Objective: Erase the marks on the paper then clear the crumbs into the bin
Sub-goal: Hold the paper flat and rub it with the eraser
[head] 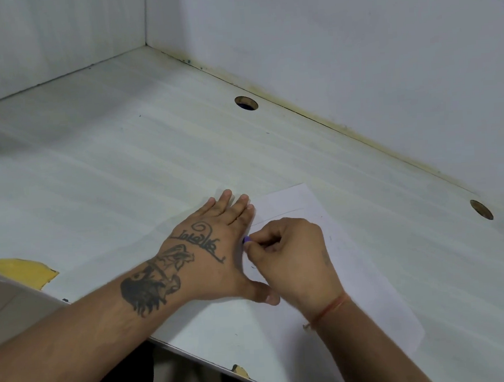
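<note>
A white sheet of paper (354,258) lies on the pale desk (153,168) near its front edge, with faint pencil marks on it. My left hand (216,247), tattooed on the back, rests flat with fingers spread on the sheet's left edge. My right hand (291,256) is curled over the paper, pinching a small purple eraser (246,239) whose tip shows beside the left hand. Small dark marks show on the paper just below the eraser. No bin is in view.
Two round cable holes, one at the back (246,103) and one at the right (481,209), are cut in the desk near the wall. A chipped yellow patch (23,271) shows at the desk's left front edge. White walls close the desk at the back and left.
</note>
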